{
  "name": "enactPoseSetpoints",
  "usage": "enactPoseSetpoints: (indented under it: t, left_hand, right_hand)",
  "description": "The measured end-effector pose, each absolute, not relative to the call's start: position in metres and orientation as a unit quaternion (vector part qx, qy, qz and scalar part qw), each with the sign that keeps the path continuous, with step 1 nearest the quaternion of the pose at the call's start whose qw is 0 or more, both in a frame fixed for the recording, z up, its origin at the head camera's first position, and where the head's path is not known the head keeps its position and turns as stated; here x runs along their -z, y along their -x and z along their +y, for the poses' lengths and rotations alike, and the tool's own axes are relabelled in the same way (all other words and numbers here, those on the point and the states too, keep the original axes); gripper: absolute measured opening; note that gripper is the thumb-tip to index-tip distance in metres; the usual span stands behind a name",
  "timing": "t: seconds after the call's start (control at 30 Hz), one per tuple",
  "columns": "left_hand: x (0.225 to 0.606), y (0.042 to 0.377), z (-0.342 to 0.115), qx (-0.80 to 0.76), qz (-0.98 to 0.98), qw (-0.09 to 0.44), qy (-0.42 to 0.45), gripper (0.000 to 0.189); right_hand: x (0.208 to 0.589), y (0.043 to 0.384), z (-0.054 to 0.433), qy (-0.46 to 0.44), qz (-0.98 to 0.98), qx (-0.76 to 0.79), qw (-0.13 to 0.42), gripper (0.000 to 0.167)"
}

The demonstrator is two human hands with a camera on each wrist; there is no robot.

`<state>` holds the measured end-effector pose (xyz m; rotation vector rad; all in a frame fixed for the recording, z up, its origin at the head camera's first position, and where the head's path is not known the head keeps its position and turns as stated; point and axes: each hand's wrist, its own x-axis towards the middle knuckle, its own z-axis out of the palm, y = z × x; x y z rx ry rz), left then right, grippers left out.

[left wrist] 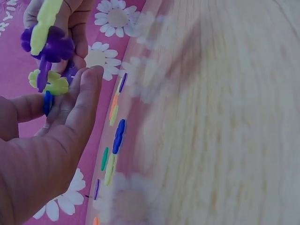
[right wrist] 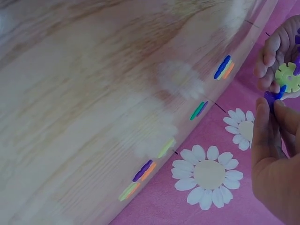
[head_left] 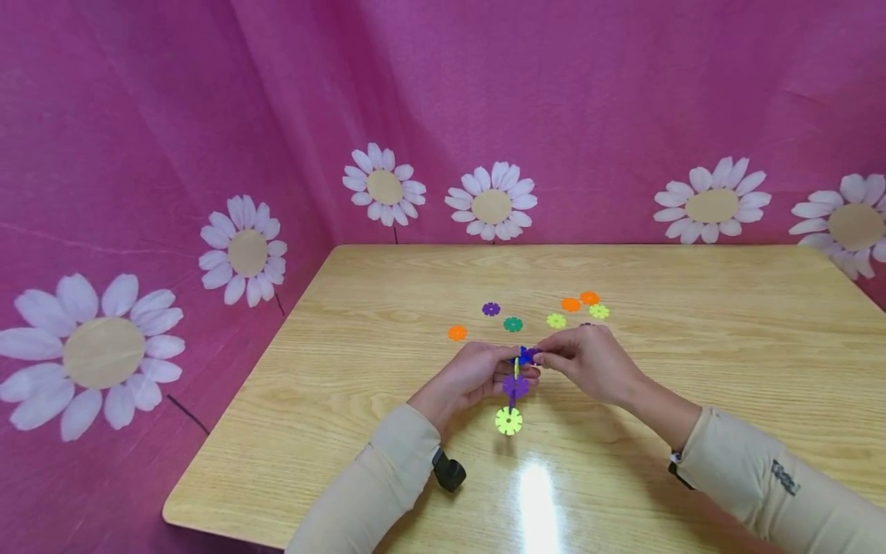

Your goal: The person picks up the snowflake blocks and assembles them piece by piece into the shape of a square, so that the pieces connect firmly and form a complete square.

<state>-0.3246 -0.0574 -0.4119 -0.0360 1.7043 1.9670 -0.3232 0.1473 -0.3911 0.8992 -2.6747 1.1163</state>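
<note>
A chain of slotted plastic discs hangs from my left hand (head_left: 477,373) above the table. Its lower end is a yellow disc (head_left: 508,421), with a purple disc (head_left: 515,386) above that. At the top, the left thumb and fingers pinch a blue disc (left wrist: 48,103), beside another yellow disc (right wrist: 287,77). My right hand (head_left: 595,362) pinches a small purple disc (right wrist: 269,99) between thumb and forefinger. That purple disc meets the blue one edge to edge, partly hidden by the fingertips.
Loose discs lie on the wooden table (head_left: 291,400) beyond the hands: orange (head_left: 457,332), purple (head_left: 491,308), green (head_left: 513,324) and yellow (head_left: 556,320), with several more to the right. A pink cloth (head_left: 588,100) printed with daisies hangs behind the table and along its left side.
</note>
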Motion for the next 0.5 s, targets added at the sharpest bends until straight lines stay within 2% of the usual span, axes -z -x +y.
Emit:
enactPoseSetpoints:
  t: [0.27,0.5]
  left_hand:
    - [0.4144,0.3266,-0.0565,-0.726,0.64,0.251,0.023,0.033]
    - [0.4141,0.3254,-0.0578,-0.711,0.643,0.281,-0.028,0.04]
  right_hand:
    - [0.3876,0.3255,0.1495,-0.313,-0.87,-0.381,0.028,0.009]
    - [0.387,0.328,0.1501,-0.358,-0.848,-0.391,-0.007,0.01]
